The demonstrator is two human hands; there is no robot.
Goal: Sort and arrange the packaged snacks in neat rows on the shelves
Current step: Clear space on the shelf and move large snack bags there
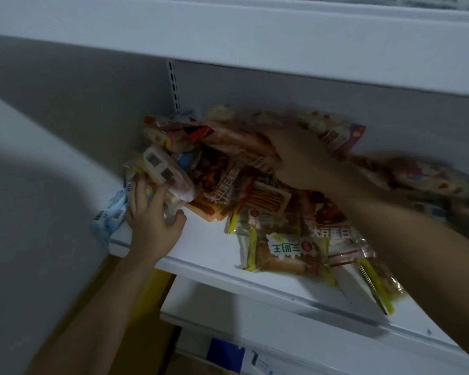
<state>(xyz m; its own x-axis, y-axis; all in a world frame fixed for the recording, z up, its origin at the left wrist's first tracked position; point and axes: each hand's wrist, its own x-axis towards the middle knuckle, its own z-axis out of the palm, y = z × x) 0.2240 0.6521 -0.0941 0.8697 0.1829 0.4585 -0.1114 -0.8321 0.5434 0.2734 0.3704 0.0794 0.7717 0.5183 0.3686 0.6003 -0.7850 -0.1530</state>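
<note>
A loose heap of packaged snacks (244, 185) lies on a white shelf (209, 255). My left hand (153, 217) is at the heap's left end, with spread fingers touching a pale packet with a barcode (160, 169). A light blue packet (109, 217) hangs over the shelf's left edge beside that hand. My right hand (306, 161) reaches deep into the pile, blurred, and lies over orange and red packets (241, 147); its fingers are hidden, so its grip is unclear. Green-and-yellow edged packets (287, 253) lie nearer the front edge.
Another white shelf (228, 33) runs close overhead. A grey back panel with a slotted upright (173, 85) stands behind the heap. A grey wall (38, 185) closes off the left side. Lower shelves (255, 320) and a blue-and-white item (225, 355) lie below.
</note>
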